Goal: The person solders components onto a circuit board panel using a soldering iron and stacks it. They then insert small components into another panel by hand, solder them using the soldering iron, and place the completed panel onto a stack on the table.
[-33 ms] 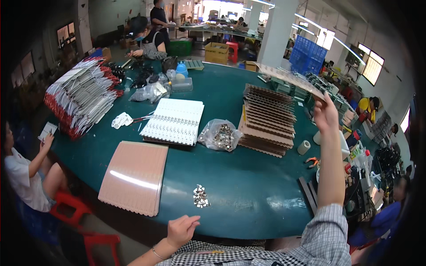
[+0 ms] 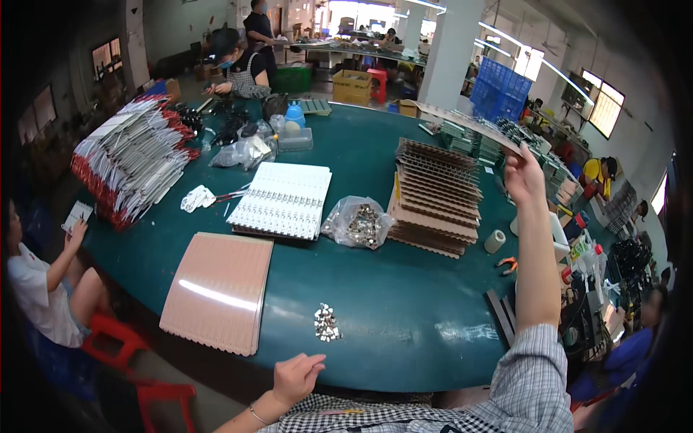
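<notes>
My right hand (image 2: 525, 179) is raised at arm's length on the right, its fingers closed on the edge of a thin scalloped sheet (image 2: 469, 124). That sheet is seen nearly edge-on, above and behind a layered stack of brown scalloped sheets (image 2: 437, 198). By the near table edge, my left hand (image 2: 297, 379) is curled with its fingertips together; whatever it may hold is hidden. Just beyond it lies a small pile of shiny metal pieces (image 2: 327, 323). A flat stack of pinkish-brown sheets (image 2: 216, 296) lies to the left of the pile.
White perforated sheets (image 2: 283, 198) and a clear bag of metal parts (image 2: 359, 222) lie mid-table (image 2: 404, 303). Red-edged strips (image 2: 133, 159) are heaped far left. A tape roll (image 2: 495, 241), orange-handled pliers (image 2: 508, 265) and dark bars (image 2: 499, 315) are at right. Co-workers sit around.
My right hand has shifted slightly up and left, still gripping the sheet. My left hand stays almost where it was.
</notes>
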A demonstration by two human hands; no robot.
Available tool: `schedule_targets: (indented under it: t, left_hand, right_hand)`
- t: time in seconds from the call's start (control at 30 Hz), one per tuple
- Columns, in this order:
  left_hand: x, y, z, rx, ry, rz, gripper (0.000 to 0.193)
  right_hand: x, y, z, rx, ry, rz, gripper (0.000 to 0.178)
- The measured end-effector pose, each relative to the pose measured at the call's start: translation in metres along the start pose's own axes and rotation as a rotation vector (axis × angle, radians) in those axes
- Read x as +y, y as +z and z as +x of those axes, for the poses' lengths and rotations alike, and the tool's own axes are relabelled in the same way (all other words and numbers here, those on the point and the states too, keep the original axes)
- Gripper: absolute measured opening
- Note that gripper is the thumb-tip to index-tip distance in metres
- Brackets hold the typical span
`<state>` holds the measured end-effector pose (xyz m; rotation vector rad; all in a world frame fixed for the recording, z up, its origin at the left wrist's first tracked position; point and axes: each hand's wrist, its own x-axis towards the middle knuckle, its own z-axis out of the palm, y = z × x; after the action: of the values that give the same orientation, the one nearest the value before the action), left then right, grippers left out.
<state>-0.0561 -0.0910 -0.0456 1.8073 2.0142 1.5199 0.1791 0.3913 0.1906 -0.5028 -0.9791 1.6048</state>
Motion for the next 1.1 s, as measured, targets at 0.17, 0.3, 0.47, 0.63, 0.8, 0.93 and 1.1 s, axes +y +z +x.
schedule_targets:
  t: [0.17,0.3,0.47,0.63,0.8,0.93,1.1]
  left_hand:
    - [-0.012,0.013,-0.002,0.007,-0.04,0.0,0.015]
    - [-0.016,0.012,-0.011,-0.01,0.015,0.008,0.012]
    - [-0.02,0.017,-0.012,0.049,0.163,0.123,0.022]
    - [-0.023,0.021,-0.013,0.035,0.16,0.15,0.024]
    - [-0.025,0.017,-0.018,-0.008,0.16,0.209,0.022]
    - [-0.027,0.023,-0.018,-0.022,0.178,0.226,0.019]
    - [-0.027,0.02,-0.02,-0.025,0.147,0.228,0.019]
  right_hand:
    - [0.044,0.004,0.109,0.122,0.098,0.009,0.029]
    - [0.069,0.017,0.146,0.082,0.224,-0.017,0.03]
    - [0.098,0.016,0.18,0.212,0.24,-0.192,0.027]
    - [0.091,-0.015,0.199,0.226,0.405,-0.172,0.024]
    - [0.106,-0.011,0.196,0.26,0.471,-0.211,0.02]
    - [0.08,-0.038,0.203,0.387,0.487,-0.396,0.025]
    - [0.085,-0.003,0.163,0.429,0.331,-0.767,0.027]
